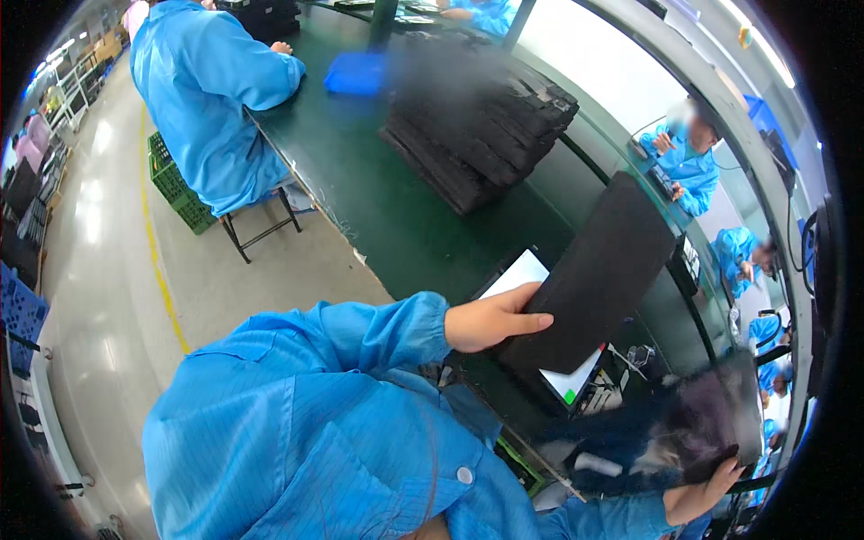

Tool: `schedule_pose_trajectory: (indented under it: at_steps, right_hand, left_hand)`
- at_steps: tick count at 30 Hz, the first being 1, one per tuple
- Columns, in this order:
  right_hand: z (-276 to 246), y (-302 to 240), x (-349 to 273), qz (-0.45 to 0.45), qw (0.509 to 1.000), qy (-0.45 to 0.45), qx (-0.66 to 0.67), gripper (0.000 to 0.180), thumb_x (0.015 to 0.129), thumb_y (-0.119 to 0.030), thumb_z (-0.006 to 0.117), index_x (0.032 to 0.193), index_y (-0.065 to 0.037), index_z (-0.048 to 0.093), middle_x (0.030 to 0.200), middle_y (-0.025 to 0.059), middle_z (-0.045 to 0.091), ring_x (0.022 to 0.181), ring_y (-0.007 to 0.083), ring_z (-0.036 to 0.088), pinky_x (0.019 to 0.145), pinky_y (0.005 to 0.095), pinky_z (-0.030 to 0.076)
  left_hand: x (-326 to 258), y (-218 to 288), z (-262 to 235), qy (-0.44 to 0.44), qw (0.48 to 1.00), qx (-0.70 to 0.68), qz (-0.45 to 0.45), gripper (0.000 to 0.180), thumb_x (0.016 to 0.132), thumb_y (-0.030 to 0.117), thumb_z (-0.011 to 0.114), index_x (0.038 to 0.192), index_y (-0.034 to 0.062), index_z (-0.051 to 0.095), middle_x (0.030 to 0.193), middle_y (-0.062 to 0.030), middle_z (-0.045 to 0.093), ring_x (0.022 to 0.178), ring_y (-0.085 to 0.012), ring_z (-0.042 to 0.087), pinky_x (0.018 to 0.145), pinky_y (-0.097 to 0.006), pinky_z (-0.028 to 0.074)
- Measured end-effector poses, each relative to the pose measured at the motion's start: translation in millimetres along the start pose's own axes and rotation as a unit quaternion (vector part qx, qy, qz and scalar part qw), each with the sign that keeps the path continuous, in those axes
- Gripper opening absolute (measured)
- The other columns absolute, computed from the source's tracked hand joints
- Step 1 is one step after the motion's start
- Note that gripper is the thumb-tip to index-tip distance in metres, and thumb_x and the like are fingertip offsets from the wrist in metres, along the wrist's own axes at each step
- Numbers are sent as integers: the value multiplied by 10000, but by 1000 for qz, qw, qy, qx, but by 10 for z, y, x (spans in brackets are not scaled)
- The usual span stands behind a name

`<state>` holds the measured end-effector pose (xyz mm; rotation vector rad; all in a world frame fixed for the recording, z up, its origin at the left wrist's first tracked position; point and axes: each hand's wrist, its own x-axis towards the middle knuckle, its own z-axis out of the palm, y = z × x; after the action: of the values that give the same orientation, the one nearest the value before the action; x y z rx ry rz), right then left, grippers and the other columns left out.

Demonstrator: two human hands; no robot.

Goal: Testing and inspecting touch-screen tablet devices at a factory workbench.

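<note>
My left hand (493,320) is closed on the near left edge of a flat black foam board (605,270), with the thumb on top. The board is tilted above the green table (360,180). Partly hidden under it lies a white panel (522,273) with a small green sticker at its near end. At the lower right, my right hand (706,491) grips the edge of a dark, glossy, thin panel (706,418), which shows blurred reflections. The fingers behind that panel are mostly hidden.
A tall stack of black foam trays (477,126) stands farther up the table, near a blue bin (355,74). Cables and small parts (630,360) lie at the right. A person in blue (211,99) sits at the far left. Green crates (180,184) stand on the floor.
</note>
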<state>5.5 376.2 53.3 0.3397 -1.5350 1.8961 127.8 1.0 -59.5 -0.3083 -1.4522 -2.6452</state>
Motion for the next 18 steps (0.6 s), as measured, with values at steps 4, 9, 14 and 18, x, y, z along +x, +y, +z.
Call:
schedule_pose_trajectory:
  at_steps: [4,9,14,18]
  right_hand:
    - [-60,32,174,87,952,-262,133,480,873,-227,483,1267,16,360,1254,116,423,1160,228,394,994,356,275]
    - [926,147,-171,245,906,-338,66,467,824,-174,553,1205,60,417,1112,112,513,1003,161,488,869,253,374]
    - [1237,355,-163,347,886,-207,226,229,875,-162,499,1025,6,545,981,95,596,871,157,568,789,265,444]
    - [1204,403,-136,344,885,-249,190,266,878,-192,487,1063,-6,529,1015,96,574,901,170,551,823,277,423]
  left_hand:
    - [222,129,-127,-14,983,169,68,542,867,208,525,1285,-11,256,1162,-113,460,1054,-162,444,913,-290,361]
    - [479,218,41,-111,984,138,24,450,861,150,523,1236,-9,332,1083,-64,506,991,-117,460,874,-268,376]
    - [469,125,181,-162,986,-39,-11,456,830,93,531,1235,-2,346,1137,-71,503,1022,-144,474,903,-302,370]
    - [382,58,238,-185,970,-143,-63,514,803,62,522,1270,-2,315,1208,-100,476,1093,-171,458,951,-326,337]
